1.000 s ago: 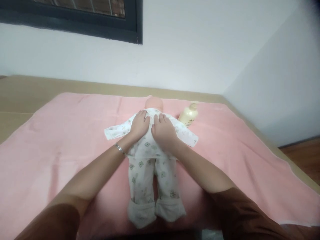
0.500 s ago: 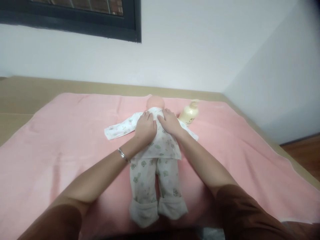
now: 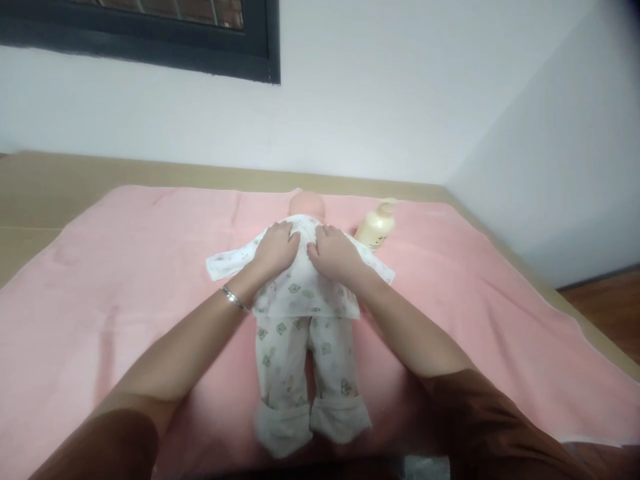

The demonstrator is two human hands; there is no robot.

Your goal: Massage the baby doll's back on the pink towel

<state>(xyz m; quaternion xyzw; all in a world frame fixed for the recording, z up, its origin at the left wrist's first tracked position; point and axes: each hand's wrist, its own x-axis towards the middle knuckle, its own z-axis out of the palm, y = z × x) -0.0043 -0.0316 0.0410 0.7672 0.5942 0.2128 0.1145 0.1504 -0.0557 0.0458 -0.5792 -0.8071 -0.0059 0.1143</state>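
A baby doll (image 3: 307,204) lies stretched out on a pink cloth, its bald head pointing away from me. It wears a white printed shirt (image 3: 305,293) with long sleeves and matching trousers (image 3: 285,363) with turned-up cuffs. My left hand (image 3: 276,248) rests on the upper left of the shirt, thumb apart from the fingers. On the upper right lies my right hand (image 3: 336,252), its thumb toward the middle and its fingers partly bent over the cloth. Both hands look open and touch the shirt; the fingertips are partly hard to see.
Close to the doll's right sleeve, a pale yellow pump bottle (image 3: 376,228) stands on the pink cloth (image 3: 160,287). Behind the tan surface (image 3: 350,181) rises a white wall (image 3: 380,87) with a dark window frame (image 3: 200,63). A wooden floor (image 3: 607,300) shows at the right.
My left hand has slid left and my right hand slightly down, widening the gap between them over the shirt. The left thumb now shows apart from the fingers.
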